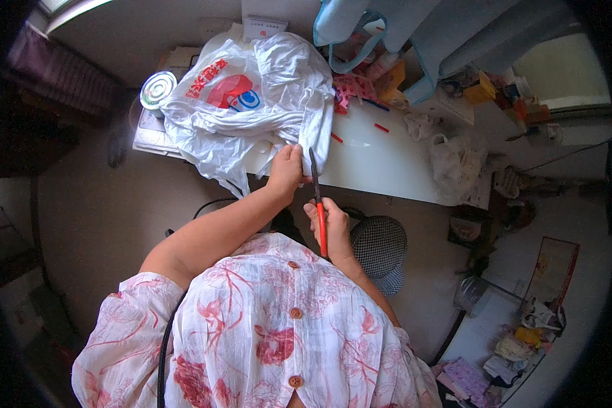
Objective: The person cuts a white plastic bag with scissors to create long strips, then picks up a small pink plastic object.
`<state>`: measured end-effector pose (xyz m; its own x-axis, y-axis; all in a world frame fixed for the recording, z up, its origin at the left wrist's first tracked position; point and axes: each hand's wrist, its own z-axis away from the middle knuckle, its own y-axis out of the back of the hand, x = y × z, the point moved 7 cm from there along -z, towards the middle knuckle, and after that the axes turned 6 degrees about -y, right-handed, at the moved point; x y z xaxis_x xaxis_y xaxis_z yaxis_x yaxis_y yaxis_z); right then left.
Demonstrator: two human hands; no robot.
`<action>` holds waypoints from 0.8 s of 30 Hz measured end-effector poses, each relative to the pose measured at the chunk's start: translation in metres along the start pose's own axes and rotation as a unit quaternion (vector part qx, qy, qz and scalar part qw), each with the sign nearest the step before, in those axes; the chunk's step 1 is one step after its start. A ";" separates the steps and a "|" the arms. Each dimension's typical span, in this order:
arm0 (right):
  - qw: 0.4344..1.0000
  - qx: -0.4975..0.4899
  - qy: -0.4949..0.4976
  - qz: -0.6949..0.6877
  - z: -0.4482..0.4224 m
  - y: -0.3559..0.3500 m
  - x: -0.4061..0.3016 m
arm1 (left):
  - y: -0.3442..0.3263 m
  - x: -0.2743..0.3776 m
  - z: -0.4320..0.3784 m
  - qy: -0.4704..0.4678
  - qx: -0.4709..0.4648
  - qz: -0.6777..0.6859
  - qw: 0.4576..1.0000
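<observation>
My left hand [287, 171] pinches the edge of a bunched white cloth [291, 56] near the table's front edge. My right hand [336, 229] holds red-handled scissors [321, 227], seen nearly edge-on. Their dark blades point away from me, just right of my left fingers and close against the hanging cloth. Whether the blades are apart or closed cannot be made out. Under and around the cloth spreads a white plastic bag [199, 97] with red and blue print, and part of it hangs over the table edge.
On the white table [398, 168] lie small red pieces [382, 128]. A round tin [158, 91] stands at the left. A clear plastic bag [459, 163] sits at the right end. A checked round seat or cap [378, 247] is below. Another cluttered table [482, 316] stands lower right.
</observation>
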<state>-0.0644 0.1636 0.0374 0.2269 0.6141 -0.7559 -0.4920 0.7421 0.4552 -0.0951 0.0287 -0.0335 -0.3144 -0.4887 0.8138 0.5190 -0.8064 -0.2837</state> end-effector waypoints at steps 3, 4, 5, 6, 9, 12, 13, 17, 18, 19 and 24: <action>1.000 -0.009 0.017 -0.007 -0.006 -0.003 0.019 | 0.000 -0.001 -0.001 0.002 -0.003 -0.013 1.000; 0.999 -0.014 0.030 -0.023 -0.007 -0.005 0.022 | 0.000 -0.002 0.000 -0.002 0.003 -0.013 1.000; 0.998 -0.019 0.043 -0.038 -0.009 -0.006 0.023 | 0.001 -0.002 0.001 -0.006 0.008 -0.013 1.000; 0.997 -0.024 0.056 -0.054 -0.009 -0.007 0.021 | 0.002 -0.005 -0.001 -0.005 0.001 -0.013 1.000; 0.990 -0.104 -0.040 -0.091 -0.008 -0.012 0.021 | 0.005 -0.010 -0.004 -0.004 -0.010 -0.016 1.000; 0.988 -0.106 -0.046 -0.101 -0.006 -0.010 0.014 | 0.006 -0.008 -0.003 -0.006 0.000 -0.021 1.000; 0.986 -0.111 -0.056 -0.114 -0.005 -0.010 0.016 | 0.006 -0.007 -0.002 -0.004 0.004 -0.020 1.000; 0.978 -0.125 -0.075 -0.148 0.003 -0.007 0.021 | 0.006 -0.002 -0.001 -0.005 0.003 0.015 1.000; 0.977 -0.127 -0.075 -0.152 0.004 -0.007 0.021 | 0.007 -0.003 -0.002 -0.007 0.006 0.010 1.000; 0.978 -0.130 -0.078 -0.144 0.006 -0.006 0.019 | 0.008 -0.005 -0.004 -0.008 0.008 0.005 1.000; 0.982 -0.142 -0.086 -0.089 0.011 -0.005 0.013 | 0.003 -0.001 -0.002 -0.005 -0.013 0.000 1.000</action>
<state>-0.0497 0.1713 0.0304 0.4576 0.5360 -0.7094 -0.6404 0.7522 0.1553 -0.0948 0.0259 -0.0367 -0.3069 -0.4860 0.8183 0.4978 -0.8148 -0.2972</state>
